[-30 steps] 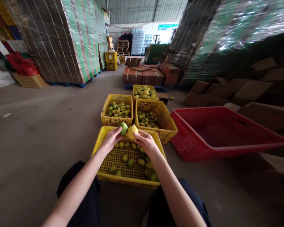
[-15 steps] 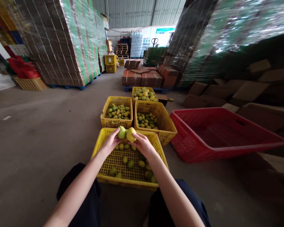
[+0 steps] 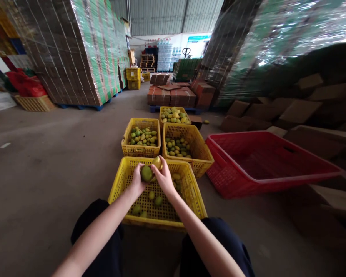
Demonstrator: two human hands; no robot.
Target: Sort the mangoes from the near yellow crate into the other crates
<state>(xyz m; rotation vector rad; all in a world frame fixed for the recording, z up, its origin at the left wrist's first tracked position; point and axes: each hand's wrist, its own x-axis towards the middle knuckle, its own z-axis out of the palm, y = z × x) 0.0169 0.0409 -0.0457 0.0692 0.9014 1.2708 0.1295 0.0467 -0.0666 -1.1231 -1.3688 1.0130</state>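
My left hand [image 3: 137, 181] holds a green fruit [image 3: 146, 173] over the nearest yellow crate [image 3: 119, 184]. Right beside it, my right hand [image 3: 163, 177] grips a yellow fruit [image 3: 157, 162], and the two fruits touch. Both hands hover above the crate's far half. A few loose green and yellow fruits [image 3: 158, 200] lie on the crate's bottom. My knees in dark trousers flank the crate's near edge.
Three more yellow crates with fruit stand beyond: one at left [image 3: 127, 148], one at right [image 3: 203, 154], one behind [image 3: 161, 112]. A tilted red crate [image 3: 233, 181] lies to the right. Wrapped pallets of cartons [image 3: 75, 50] line both sides, loose cardboard at far right.
Both hands have come lower and nearer to me over the crate, with the fruits pressed closer together. The right hand has turned over its yellow fruit.
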